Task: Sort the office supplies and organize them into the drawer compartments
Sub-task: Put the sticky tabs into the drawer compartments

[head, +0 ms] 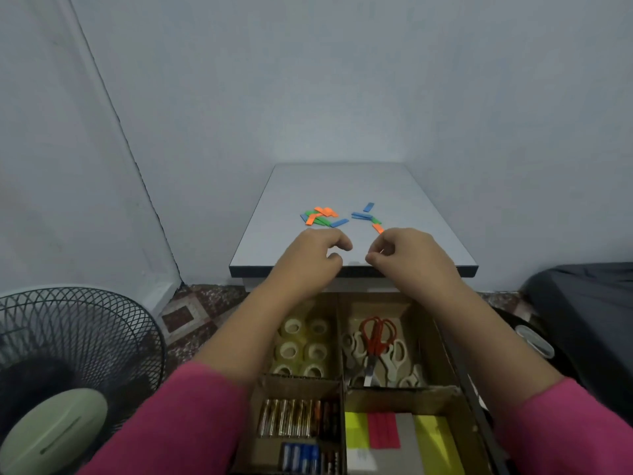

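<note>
Both hands hang low over the near edge of the bench [428, 214]. Left hand [313, 253] is curled, with its fingers bent in and nothing seen between them. Right hand [409, 253] is curled too, thumb close to the fingers, and I cannot tell if it pinches anything.

Little paper strips are still out on the bench: a mixed pile [322, 216] of orange, green and blue just past the left hand, and a smaller bunch [368, 217] just past the right hand.

Below, the open drawer [442, 351] already has tape rolls [303, 347], scissors [376, 341], batteries [298, 418] and sticky notes [383, 430].

The strips are thin and light. They could be hard to pick up flat, slide off the edge, or drop among the scissors or tape.
</note>
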Demonstrator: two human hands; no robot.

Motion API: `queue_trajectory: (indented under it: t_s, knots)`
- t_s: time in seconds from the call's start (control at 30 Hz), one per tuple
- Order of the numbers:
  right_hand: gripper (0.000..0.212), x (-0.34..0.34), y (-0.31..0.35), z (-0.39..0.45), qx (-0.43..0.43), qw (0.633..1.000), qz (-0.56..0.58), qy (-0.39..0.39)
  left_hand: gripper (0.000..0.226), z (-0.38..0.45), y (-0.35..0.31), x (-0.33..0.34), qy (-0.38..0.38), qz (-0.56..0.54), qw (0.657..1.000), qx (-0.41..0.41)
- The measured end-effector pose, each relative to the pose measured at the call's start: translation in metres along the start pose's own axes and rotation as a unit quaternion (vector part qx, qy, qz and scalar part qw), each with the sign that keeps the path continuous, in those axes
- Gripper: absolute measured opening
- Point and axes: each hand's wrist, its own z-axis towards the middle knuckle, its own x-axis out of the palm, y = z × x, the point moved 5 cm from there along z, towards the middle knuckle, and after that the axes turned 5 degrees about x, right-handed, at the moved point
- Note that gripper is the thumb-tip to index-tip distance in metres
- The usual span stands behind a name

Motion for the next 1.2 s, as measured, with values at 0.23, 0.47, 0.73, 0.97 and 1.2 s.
queue_trajectory:
  t_s: [0.23, 0.47, 0.73, 0.97, 1.2]
  knots:
    - [0.008, 0.016, -0.005, 0.05, 0.017, 0.999, -0.05, -0.001, 0.027, 0.038, 0.029, 0.007, 0.017, -0.002, 0.999, -0.05]
    - [0.016, 0.041, -0.042, 0.082, 0.044, 0.995, -0.038, -0.076, 0.015, 0.063, 0.076, 0.025, -0.028, -0.088, 0.99, -0.105]
    - [0.02, 0.036, -0.06, 0.106, 0.126, 0.989, 0.06, -0.055, 0.017, 0.091, 0.094, 0.023, -0.158, -0.06, 0.975, -0.143]
    - [0.015, 0.051, -0.031, 0.107, 0.008, 0.999, -0.028, -0.014, 0.023, 0.106, 0.115, 0.017, -0.219, 0.056, 0.945, -0.237]
    - [0.009, 0.055, -0.035, 0.113, -0.004, 1.0, 0.021, 0.02, 0.017, 0.106, 0.117, 0.021, -0.179, 0.072, 0.95, -0.246]
